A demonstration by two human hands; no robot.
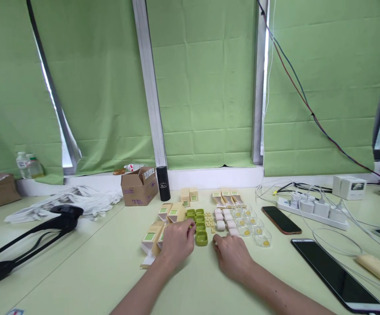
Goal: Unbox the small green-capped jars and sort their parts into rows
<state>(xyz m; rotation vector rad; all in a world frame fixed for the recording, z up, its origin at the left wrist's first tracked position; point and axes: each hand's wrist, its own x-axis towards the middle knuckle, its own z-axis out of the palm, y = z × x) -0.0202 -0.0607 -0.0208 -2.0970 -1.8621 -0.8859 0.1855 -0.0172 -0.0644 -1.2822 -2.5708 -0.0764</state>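
Observation:
My left hand [178, 241] is closed, with its fingertips curled at the left side of small green square trays [201, 238] in two columns. What its fingers hold, if anything, is hidden. Beside the nearest pale yellow number-like piece [213, 230], my right hand [233, 256] rests on the table, fingers bent together; I cannot make out anything in them. Several pinkish-white rounded blocks [220, 225] stand just beyond it. Farther right lie clear plastic shells [262, 237] with yellow centres. Open cream cartons [149, 236] with green panels sit left of and partly behind my left hand.
More cartons [227, 198] stand at the back. A brown box [139, 187] and black bottle [163, 183] are by the wall. To the right lie a phone [281, 219], a tablet [336, 273] and a power strip [313, 213] with cables. A black strapped headset [65, 218] lies left.

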